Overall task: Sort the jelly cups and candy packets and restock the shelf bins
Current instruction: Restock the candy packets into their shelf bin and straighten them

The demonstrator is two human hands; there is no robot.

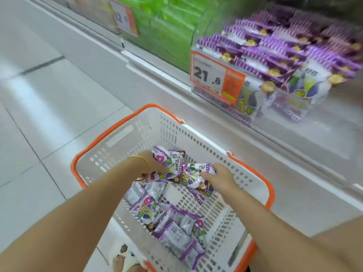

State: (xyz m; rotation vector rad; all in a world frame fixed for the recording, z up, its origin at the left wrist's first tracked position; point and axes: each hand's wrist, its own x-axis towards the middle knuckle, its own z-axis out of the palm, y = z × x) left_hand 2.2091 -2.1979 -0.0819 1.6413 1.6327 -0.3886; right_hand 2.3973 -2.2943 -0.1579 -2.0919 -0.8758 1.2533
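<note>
One white basket (121, 134) holds roughly a dozen purple packets (176, 234), too overlapped to count exactly, beside one left hand (155, 163), one right hand (218, 175), one gold bangle (140, 160), two price tags (216, 79) and two sharply visible shelf bins (275, 55).

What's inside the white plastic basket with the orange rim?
Purple-and-white candy packets lie loose on the white plastic basket floor. The left hand and right hand each grip some. Whatever lies beneath the packets and forearms is hidden.

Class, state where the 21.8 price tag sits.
Head view, right of centre: the price tag is on the front of the clear bin of purple packets, beyond the white basket.
</note>
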